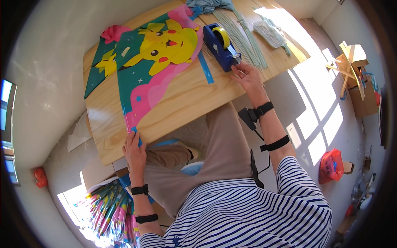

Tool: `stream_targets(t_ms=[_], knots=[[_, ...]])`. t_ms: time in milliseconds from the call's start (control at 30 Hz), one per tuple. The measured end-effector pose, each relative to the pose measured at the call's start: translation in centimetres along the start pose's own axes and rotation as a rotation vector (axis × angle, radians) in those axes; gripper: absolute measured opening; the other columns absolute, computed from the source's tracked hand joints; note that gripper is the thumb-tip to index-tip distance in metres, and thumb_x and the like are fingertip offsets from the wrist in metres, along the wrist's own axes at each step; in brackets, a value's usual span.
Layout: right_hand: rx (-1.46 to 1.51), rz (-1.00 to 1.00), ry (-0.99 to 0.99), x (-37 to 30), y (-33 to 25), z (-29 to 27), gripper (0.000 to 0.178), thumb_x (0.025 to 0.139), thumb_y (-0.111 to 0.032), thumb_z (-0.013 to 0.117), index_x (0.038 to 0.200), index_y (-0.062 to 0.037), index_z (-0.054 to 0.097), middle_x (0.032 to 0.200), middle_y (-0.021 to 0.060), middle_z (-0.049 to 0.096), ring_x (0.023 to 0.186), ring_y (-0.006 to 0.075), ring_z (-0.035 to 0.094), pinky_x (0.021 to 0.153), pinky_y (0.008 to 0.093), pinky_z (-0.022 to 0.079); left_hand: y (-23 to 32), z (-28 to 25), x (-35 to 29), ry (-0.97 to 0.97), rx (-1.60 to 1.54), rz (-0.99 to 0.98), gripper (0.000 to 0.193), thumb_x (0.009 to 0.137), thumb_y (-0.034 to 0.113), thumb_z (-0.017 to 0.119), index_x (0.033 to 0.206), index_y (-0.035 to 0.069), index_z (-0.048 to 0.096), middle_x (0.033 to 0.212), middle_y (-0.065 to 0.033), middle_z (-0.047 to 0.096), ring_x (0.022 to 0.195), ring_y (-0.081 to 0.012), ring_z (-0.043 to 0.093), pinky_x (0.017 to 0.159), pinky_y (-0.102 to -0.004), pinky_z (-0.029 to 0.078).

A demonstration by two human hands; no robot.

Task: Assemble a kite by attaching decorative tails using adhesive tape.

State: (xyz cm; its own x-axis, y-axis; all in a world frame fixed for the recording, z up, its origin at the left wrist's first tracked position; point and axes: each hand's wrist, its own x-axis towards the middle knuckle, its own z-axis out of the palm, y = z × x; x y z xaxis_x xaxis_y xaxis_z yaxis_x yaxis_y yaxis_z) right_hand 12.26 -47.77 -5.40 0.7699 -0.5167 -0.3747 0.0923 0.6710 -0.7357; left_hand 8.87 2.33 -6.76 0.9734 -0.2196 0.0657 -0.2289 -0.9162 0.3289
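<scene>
A colourful kite sheet [153,66] with a yellow cartoon figure on green and pink lies flat on the wooden table [182,103]. My left hand [133,151] pinches the sheet's near tip at the table's front edge. My right hand [247,74] reaches to the cutter end of a blue tape dispenser [220,46] with a yellow roll, fingers on or just at the tape. Whether it grips tape is hard to tell. A blue strip [205,68] lies on the table beside the sheet.
Thin pale green rods [244,37] lie in a bundle behind the dispenser, next to a white packet [269,34]. Blue-grey cloth [209,5] sits at the far edge. More folded kites [109,206] lie on the floor at lower left. A red bag [331,165] and wooden frame [351,62] stand at right.
</scene>
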Motion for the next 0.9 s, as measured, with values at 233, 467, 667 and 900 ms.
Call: stream_targets(t_ms=[233, 467, 667, 900], knots=[[-0.095, -0.077, 0.003, 0.5, 0.1, 0.3, 0.012, 0.091, -0.006, 0.063, 0.103, -0.0025, 0.061, 0.098, 0.0104, 0.069, 0.095, 0.0251, 0.070, 0.082, 0.0430, 0.049, 0.2, -0.3, -0.1, -0.007, -0.003, 0.004, 0.051, 0.084, 0.010, 0.071, 0.134, 0.005, 0.058, 0.143, -0.0106, 0.052, 0.134, -0.0310, 0.044, 0.111, -0.0513, 0.030], [-0.108, -0.099, 0.080, 1.1, 0.8, 0.5, 0.010, 0.090, -0.002, 0.063, 0.100, -0.0002, 0.060, 0.094, 0.0106, 0.069, 0.088, 0.0256, 0.072, 0.070, 0.0357, 0.049, 0.1, -0.4, -0.1, 0.002, 0.006, 0.000, 0.050, 0.084, 0.010, 0.071, 0.133, 0.005, 0.059, 0.143, -0.0110, 0.052, 0.133, -0.0313, 0.045, 0.111, -0.0511, 0.029], [-0.274, -0.224, 0.171, 2.7, 1.7, 0.3, 0.003, 0.088, 0.001, 0.064, 0.088, 0.0009, 0.061, 0.088, 0.0118, 0.069, 0.080, 0.0243, 0.072, 0.064, 0.0338, 0.050, 0.3, -0.3, -0.1, -0.001, -0.008, 0.006, 0.050, 0.085, 0.011, 0.070, 0.133, 0.005, 0.058, 0.144, -0.0110, 0.051, 0.134, -0.0314, 0.045, 0.111, -0.0511, 0.029], [-0.291, -0.261, 0.246, 2.1, 1.7, 1.4, 0.002, 0.086, 0.002, 0.064, 0.084, 0.0026, 0.064, 0.081, 0.0110, 0.069, 0.076, 0.0225, 0.071, 0.069, 0.0324, 0.051, 0.3, -0.4, -0.1, 0.003, -0.008, 0.006, 0.051, 0.084, 0.011, 0.070, 0.133, 0.004, 0.059, 0.144, -0.0112, 0.051, 0.134, -0.0315, 0.044, 0.112, -0.0508, 0.029]])
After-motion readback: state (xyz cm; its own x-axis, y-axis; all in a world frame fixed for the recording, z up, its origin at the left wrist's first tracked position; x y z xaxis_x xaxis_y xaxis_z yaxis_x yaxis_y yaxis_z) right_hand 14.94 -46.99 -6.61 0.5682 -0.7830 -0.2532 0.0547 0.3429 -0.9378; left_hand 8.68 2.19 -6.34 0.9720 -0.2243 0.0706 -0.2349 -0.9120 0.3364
